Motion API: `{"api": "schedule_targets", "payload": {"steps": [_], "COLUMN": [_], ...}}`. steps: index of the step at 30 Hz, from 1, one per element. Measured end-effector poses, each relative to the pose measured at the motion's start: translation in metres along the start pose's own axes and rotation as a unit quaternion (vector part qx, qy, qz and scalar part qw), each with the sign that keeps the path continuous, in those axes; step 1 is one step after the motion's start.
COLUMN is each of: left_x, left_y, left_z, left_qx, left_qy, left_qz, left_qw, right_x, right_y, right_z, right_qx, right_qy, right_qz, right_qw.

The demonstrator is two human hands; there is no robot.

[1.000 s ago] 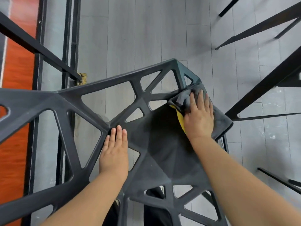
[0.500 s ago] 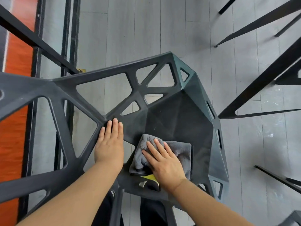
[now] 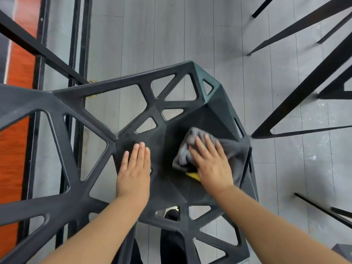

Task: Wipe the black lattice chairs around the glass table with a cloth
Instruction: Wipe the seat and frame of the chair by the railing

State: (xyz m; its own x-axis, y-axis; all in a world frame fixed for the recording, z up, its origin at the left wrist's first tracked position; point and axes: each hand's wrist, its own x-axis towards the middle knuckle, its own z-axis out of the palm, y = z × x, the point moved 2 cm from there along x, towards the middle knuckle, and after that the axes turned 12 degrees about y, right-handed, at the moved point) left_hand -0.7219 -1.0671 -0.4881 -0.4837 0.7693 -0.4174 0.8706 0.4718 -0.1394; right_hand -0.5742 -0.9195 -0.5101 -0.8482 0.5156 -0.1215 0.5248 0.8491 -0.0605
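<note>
A black lattice chair [image 3: 152,109] fills the middle of the view, seen from above, with triangular cut-outs round a solid seat. My left hand [image 3: 134,168] lies flat on the seat's left part, fingers straight and together. My right hand [image 3: 210,162] presses a grey cloth [image 3: 234,149] with a yellow edge [image 3: 193,176] onto the right side of the seat, fingers spread and straight over it. The cloth's right end hangs over the seat's rim.
Black metal legs of other chairs or the table [image 3: 297,98] slant across the grey plank floor at the right. A black frame [image 3: 76,54] and an orange-red surface [image 3: 17,145] run along the left. Dark trouser legs [image 3: 171,244] show through the lattice at the bottom.
My right hand swept the cloth from the seat's far right corner to its near middle, then back out to the right side. My left hand stayed flat on the seat.
</note>
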Motion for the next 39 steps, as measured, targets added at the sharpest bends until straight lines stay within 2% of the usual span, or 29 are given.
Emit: {"api": "schedule_targets", "payload": {"steps": [2,5,10,14,18,20,23,26,32,36,39], "left_x": [-0.004,-0.003,-0.002,-0.001,-0.001,0.0,0.007,0.031,0.063,0.065,0.066], "left_y": [0.011,0.017,0.012,0.015,0.012,0.013,0.025,0.048,0.076,0.079,0.083], "left_z": [-0.003,-0.011,-0.003,0.004,-0.004,-0.008,-0.016,-0.021,-0.012,-0.01,-0.012], "left_qx": [-0.024,-0.049,-0.05,-0.029,-0.02,-0.049,-0.118,-0.12,0.003,0.064,0.091], "left_qy": [0.001,0.012,-0.003,0.002,-0.01,0.013,0.057,0.054,0.002,-0.009,-0.013], "left_qz": [0.032,0.063,0.068,0.085,0.091,0.078,0.069,0.102,0.135,0.171,0.18], "left_qw": [0.999,0.997,0.996,0.996,0.996,0.996,0.989,0.986,0.991,0.983,0.979], "right_x": [-0.04,-0.057,0.016,0.068,0.043,0.01,-0.044,-0.061,0.036,0.112,0.137], "right_y": [-0.005,-0.009,-0.02,-0.031,-0.026,-0.02,-0.007,0.005,0.042,0.072,0.092], "right_z": [0.001,0.0,0.0,0.001,0.006,0.009,0.007,0.002,-0.011,-0.022,-0.024], "right_qx": [0.003,0.005,0.003,0.012,0.03,0.031,0.021,-0.002,-0.008,0.067,0.132], "right_qy": [-0.024,-0.05,-0.041,-0.03,-0.006,-0.011,-0.037,-0.034,0.033,0.011,-0.02], "right_qz": [-0.024,-0.008,-0.014,-0.063,-0.056,-0.053,-0.017,0.023,0.116,0.183,0.191], "right_qw": [0.999,0.999,0.999,0.998,0.998,0.998,0.999,0.999,0.993,0.981,0.973]}}
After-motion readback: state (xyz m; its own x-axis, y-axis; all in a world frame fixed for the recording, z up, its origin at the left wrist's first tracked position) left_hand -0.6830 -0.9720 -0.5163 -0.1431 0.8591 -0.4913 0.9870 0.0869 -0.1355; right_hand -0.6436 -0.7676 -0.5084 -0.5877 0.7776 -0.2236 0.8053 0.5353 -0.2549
